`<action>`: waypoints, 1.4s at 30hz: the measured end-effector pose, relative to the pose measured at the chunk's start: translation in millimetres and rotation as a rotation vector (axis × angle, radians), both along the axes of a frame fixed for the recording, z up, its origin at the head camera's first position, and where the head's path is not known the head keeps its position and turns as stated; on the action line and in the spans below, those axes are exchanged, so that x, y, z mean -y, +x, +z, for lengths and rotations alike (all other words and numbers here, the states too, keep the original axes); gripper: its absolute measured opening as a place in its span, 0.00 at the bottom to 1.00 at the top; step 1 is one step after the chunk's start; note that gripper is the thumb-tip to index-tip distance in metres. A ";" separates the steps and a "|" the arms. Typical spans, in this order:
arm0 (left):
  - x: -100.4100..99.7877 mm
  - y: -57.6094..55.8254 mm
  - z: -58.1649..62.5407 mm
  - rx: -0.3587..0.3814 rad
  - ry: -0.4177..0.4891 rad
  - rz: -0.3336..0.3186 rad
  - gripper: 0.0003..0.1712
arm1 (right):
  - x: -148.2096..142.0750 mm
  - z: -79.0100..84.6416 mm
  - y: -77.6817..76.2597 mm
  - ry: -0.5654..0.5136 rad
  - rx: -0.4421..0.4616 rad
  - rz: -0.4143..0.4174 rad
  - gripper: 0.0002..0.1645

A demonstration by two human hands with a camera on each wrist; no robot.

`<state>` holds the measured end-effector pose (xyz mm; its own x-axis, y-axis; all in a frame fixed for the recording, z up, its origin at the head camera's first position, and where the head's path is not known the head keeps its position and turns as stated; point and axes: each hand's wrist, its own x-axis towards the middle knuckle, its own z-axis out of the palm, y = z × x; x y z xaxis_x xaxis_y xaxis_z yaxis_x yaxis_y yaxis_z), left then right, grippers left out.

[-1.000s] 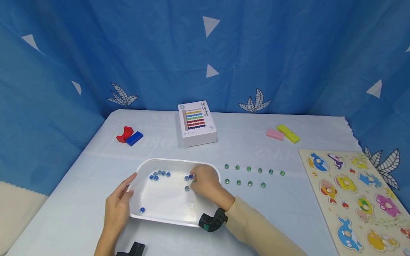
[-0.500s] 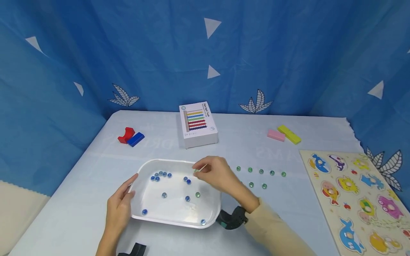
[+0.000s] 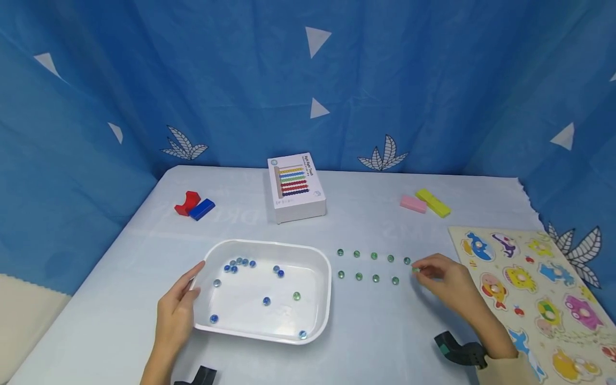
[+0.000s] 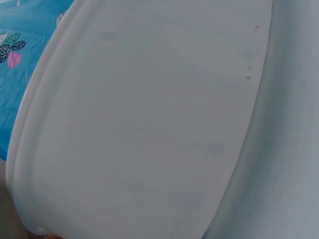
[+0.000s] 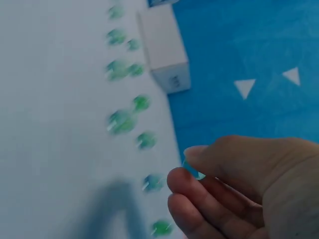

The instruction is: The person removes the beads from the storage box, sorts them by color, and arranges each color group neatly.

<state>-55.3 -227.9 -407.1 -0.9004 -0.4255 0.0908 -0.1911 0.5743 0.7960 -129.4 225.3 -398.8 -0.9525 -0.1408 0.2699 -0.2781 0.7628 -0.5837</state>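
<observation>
A white tray [image 3: 269, 334] on the table holds several blue marbles [image 3: 267, 301] and one green marble [image 3: 297, 295]. My left hand [image 3: 175, 315] grips its left rim, thumb near the edge; the left wrist view is filled by the tray's outer wall [image 4: 139, 119]. Between thumb and fingertips my right hand [image 3: 447, 280] pinches another green marble [image 5: 194, 169]. That hand is held over the table at the right end of two rows of green marbles [image 3: 374, 256], and its shadow falls below it in the right wrist view.
At the back centre stands a white box [image 3: 298, 187]. A red block [image 3: 187, 203] and a blue block [image 3: 202, 209] lie back left; pink [image 3: 413, 203] and yellow [image 3: 433, 202] blocks lie back right. An animal puzzle board [image 3: 534, 299] lies right, partly under my right forearm.
My right hand has left the tray and travelled right to the end of the marble rows, carrying a green marble. Some marbles have rolled inside the tray. My left hand has stayed put.
</observation>
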 end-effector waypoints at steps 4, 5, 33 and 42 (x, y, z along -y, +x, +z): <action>1.5 0.0 1.1 0.003 -0.004 0.002 0.24 | -9.4 -17.3 6.2 0.035 0.004 0.002 0.09; 1.7 0.1 1.7 -0.004 -0.001 -0.003 0.24 | -9.3 -20.5 6.5 0.040 0.003 0.003 0.09; -0.8 0.3 0.4 -0.006 -0.002 -0.002 0.24 | -6.5 -34.2 8.0 0.054 0.056 -0.033 0.11; -1.1 0.5 1.2 0.006 0.002 -0.001 0.24 | -7.9 -35.4 7.8 0.055 0.052 -0.022 0.12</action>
<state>-54.8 -226.8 -405.9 -0.9011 -0.4251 0.0852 -0.1952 0.5732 0.7958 -121.6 233.1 -434.2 -0.9681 -0.1332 0.2122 -0.2315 0.7996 -0.5542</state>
